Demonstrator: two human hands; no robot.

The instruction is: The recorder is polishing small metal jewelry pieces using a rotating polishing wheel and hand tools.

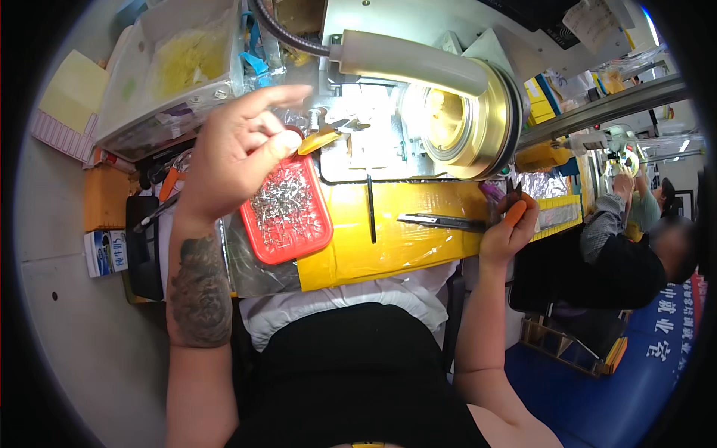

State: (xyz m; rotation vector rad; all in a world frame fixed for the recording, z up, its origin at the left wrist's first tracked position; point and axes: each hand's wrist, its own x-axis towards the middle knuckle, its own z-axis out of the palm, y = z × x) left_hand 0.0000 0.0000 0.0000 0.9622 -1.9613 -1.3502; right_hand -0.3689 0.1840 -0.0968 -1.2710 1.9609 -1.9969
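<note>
My left hand curls beside the yellow tool; whether it grips, I cannot tell. My right hand pinches a dark thing, shape unclear.

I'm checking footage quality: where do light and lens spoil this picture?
Head view: glare washes out the work surface beside the gooseneck lamp; head view: metal pieces glint, highlights streak the yellow sheet; head view: fisheye bends straight edges near the black rim.

Student: Which surfaces appear glossy?
Tutor: The red tray, smooth plastic, and the yellow bench covering, creased and film-like.
Student: And the others?
Tutor: Small tray pieces: shiny metal; black garment: matt cloth.
</note>
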